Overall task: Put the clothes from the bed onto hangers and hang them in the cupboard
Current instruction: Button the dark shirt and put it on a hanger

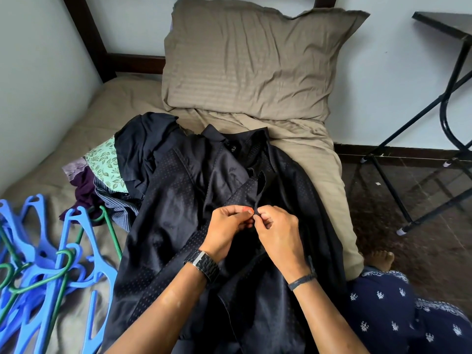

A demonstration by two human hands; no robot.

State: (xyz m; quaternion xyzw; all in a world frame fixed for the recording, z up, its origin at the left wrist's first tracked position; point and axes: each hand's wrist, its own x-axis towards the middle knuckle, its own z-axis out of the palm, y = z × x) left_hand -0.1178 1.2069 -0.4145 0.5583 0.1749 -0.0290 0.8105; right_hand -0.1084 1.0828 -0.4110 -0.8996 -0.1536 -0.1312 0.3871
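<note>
Fingers: both my left hand (226, 226) and right hand (277, 231) pinch the dark shirt (194, 200) placket, at a button I judge.
Done: nothing hung in view.
Left: clothes pile (107, 175) on bed (84, 129); hangers (46, 264) unused.

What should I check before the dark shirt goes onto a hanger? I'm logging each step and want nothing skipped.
1. Shirt spread flat on the bed: ok, the dark shirt lies open, collar toward the pillow.
2. Front placket handled: ok, left hand and right hand both pinch it at mid-chest.
3. Buttons fastened or undone: cannot tell, fingers hide the spot.
4. Hanger in hand: not ok, the blue hangers lie in a tangled pile beside the shirt.
5. Other clothes out of the way: ok, the clothes pile sits beyond the shirt's shoulder.
</note>
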